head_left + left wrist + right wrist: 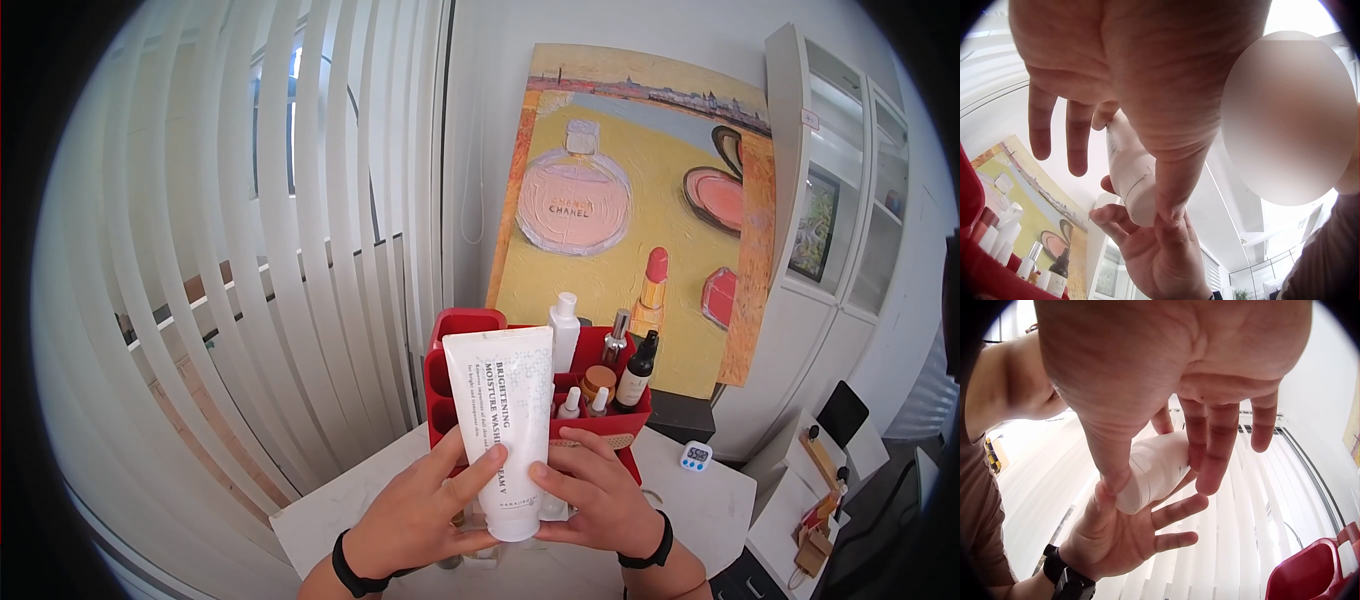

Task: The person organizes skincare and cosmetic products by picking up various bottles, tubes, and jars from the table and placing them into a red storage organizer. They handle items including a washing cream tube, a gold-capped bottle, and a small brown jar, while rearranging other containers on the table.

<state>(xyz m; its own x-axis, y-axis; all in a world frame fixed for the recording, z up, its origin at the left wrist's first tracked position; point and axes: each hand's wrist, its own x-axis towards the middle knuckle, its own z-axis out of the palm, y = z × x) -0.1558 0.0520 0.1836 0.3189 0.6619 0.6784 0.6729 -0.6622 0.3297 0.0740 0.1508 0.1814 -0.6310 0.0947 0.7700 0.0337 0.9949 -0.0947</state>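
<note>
A white tube (522, 385) with printed lettering is held upright, cap end down, between both hands in the head view. The left hand (405, 510) pinches its lower left side, thumb near the cap. On the other side the right hand (605, 500) pinches it with thumb and fingers. In the left wrist view the tube (1129, 162) lies between the left hand (1122, 69) and the right fingers. The right wrist view shows the tube's cap end (1141, 487) beside the right thumb, with the right hand (1172, 362) over it.
Behind the tube stands a red organizer (470, 322) holding a white bottle (564, 335), a dark dropper bottle (637, 375) and an amber-lidded jar (598, 382). A small timer (695, 457) sits on the white table (715, 495) at right. A large painting (640, 200) leans behind.
</note>
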